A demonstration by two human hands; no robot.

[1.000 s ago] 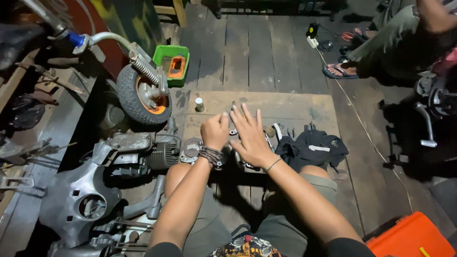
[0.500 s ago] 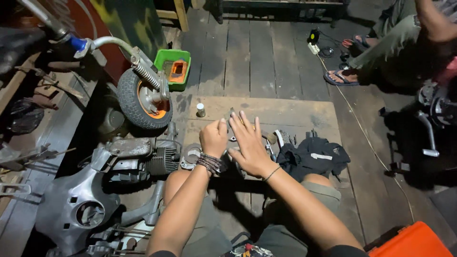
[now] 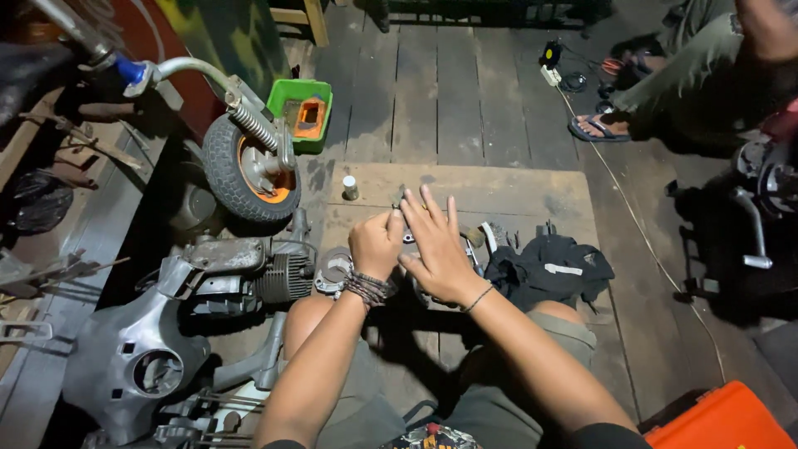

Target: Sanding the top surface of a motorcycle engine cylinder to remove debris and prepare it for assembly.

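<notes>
My left hand (image 3: 376, 244) is curled into a loose fist, with a beaded band on its wrist. Whatever its fingertips pinch is hidden. My right hand (image 3: 438, 249) lies right beside it with its fingers spread flat. It rests over a metal engine part (image 3: 480, 241) that it mostly covers. Both hands hover over a sheet of cardboard (image 3: 499, 195) on the plank floor. A round metal ring part (image 3: 331, 270) sits just left of my left wrist.
A finned engine block (image 3: 266, 278) and a small wheel with an orange hub (image 3: 249, 170) stand at the left. A grey body panel (image 3: 125, 366) lies nearer. A small white bottle (image 3: 351, 187), a green box (image 3: 303, 112), a black cloth (image 3: 549, 266) and an orange case (image 3: 723, 420) are around. Another person's sandalled foot (image 3: 598, 129) is at the far right.
Both hands stay together over the metal part, with the right fingers still spread. My view has tilted slightly, so the floor ahead shows a little more.
</notes>
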